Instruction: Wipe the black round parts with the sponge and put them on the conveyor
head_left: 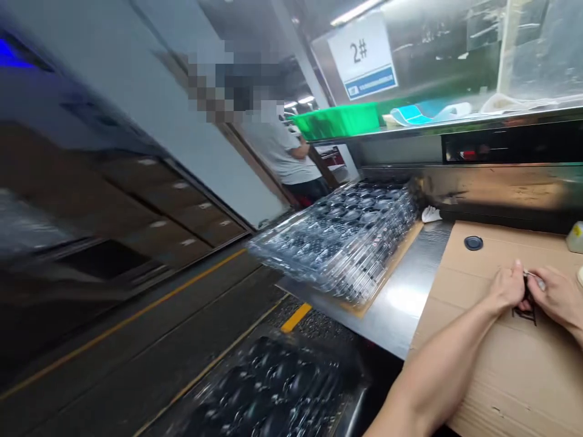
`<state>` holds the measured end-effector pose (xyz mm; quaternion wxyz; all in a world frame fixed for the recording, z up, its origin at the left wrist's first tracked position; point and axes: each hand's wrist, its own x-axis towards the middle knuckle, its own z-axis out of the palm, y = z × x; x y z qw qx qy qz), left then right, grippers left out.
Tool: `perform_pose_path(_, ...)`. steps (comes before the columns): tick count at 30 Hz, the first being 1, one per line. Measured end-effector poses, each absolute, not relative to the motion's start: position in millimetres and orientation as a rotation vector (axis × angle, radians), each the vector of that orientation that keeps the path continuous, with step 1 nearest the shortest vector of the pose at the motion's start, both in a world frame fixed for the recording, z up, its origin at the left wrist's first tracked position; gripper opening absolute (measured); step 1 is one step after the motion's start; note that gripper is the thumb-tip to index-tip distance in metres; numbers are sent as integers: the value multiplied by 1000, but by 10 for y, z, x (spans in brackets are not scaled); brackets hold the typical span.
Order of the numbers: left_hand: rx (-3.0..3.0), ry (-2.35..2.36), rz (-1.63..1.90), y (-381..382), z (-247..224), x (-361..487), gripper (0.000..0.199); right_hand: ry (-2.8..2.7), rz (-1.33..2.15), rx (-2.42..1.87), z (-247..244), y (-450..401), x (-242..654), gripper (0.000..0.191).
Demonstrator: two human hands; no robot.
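One group of clear trays (pixel 273 382) with dark hollows sits at the near left, low beside the counter (pixel 407 306). On the right, one cardboard sheet (pixel 483 364) covers the counter. Over it, two hands meet: the left hand (pixel 507 286) grasps one small dark part (pixel 527 303), which lies between the hands, just right of the left one, its thin prongs poking out on the near side. The right hand (pixel 553 294) pinches one small pale piece (pixel 540 281) against the part's far end; I cannot tell what it is. Farther off are one round dark cap (pixel 473 243) and, rightmost, one bottle (pixel 576 237). Left of the cardboard stands one tall tray stack (pixel 346 230). Beyond are one green bin (pixel 346 121), one "2#" sign (pixel 363 56) and one person (pixel 273 145).
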<state>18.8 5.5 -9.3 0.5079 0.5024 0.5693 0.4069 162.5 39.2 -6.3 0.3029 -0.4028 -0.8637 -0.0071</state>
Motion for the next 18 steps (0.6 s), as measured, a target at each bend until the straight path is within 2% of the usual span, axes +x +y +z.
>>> perform_pose_path(8, 1210, 1318, 996, 86, -183, 183, 90, -2308, -51, -1014, 5, 361, 1623, 28)
perform_pose_path(12, 871, 1136, 1142, 100, -178, 115, 86, -2194, 70, -1069, 107, 219, 1513, 31)
perform_pose_path(18, 383, 677, 1323, 58, -94, 110, 48, -1993, 108, -1039, 181, 31, 1203, 29)
